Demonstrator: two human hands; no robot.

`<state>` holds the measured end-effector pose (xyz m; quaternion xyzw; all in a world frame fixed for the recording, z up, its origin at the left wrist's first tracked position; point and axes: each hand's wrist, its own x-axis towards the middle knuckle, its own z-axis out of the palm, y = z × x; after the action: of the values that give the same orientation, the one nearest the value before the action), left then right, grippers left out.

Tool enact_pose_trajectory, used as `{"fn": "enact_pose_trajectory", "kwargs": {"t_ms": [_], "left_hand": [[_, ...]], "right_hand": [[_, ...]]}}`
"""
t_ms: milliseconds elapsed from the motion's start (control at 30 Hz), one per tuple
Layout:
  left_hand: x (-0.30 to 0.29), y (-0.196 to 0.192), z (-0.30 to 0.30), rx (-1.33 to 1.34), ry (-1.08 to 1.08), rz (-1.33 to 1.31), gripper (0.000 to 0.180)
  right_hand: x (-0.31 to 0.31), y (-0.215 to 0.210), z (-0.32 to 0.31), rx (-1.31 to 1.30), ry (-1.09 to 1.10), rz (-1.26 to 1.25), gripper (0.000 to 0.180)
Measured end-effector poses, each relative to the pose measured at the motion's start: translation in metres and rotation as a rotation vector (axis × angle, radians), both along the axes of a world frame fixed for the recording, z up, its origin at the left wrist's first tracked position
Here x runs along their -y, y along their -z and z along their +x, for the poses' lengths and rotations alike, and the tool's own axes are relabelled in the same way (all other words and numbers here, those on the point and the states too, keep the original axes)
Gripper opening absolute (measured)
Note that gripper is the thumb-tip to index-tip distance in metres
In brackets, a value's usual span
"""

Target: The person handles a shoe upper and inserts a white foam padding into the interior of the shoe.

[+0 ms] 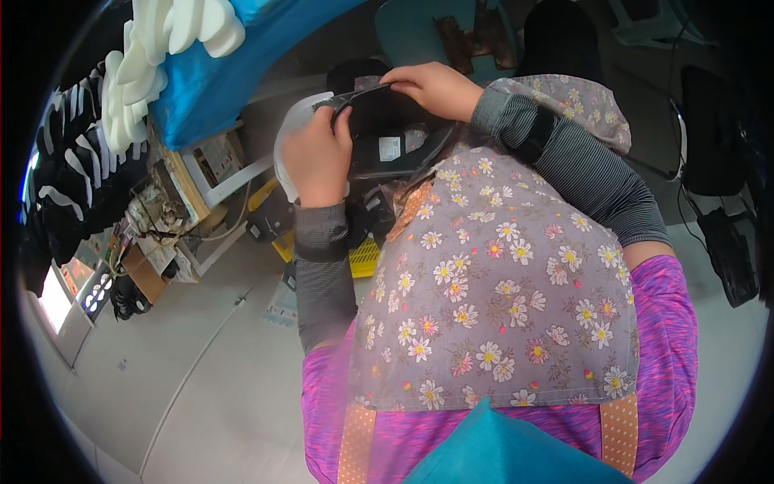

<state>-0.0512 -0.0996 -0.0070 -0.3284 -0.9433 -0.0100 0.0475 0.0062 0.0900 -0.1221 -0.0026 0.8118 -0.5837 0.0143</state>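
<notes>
White foam pieces (153, 48) on blue cloth (210, 89), yellow crate (363, 256) nearby.

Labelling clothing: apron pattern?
Grey apron with small white and pink daisy-like flowers; seen best in the head view.

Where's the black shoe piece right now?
In the head view, the black shoe piece sits upper centre, held between the left hand and right hand, just above the floral apron.

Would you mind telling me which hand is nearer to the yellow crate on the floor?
Left. The left hand grips the black shoe just above the yellow crate; the right hand holds the shoe's far side.
</notes>
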Motion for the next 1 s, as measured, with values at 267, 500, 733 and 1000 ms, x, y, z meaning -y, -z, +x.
{"fn": "enact_pose_trajectory", "kwargs": {"t_ms": [267, 500, 733, 1000], "left_hand": [[-0.001, 0.008, -0.013, 0.048, 0.006, 0.121, 0.018], [0.0, 0.004, -0.013, 0.157, 0.121, 0.112, 0.018], [0.022, -0.017, 0.004, 0.038, -0.059, -0.13, 0.04], [0.03, -0.026, -0.003, 0.162, -0.113, 0.051, 0.036]], "right_hand": [[-0.001, -0.005, 0.0, -0.012, -0.04, 0.019, 0.025], [0.006, -0.022, -0.039, -0.092, -0.26, 0.2, 0.027], [0.019, -0.014, -0.034, -0.051, -0.152, 0.243, 0.028], [0.017, -0.011, -0.027, -0.115, -0.111, 0.173, 0.028]]}}
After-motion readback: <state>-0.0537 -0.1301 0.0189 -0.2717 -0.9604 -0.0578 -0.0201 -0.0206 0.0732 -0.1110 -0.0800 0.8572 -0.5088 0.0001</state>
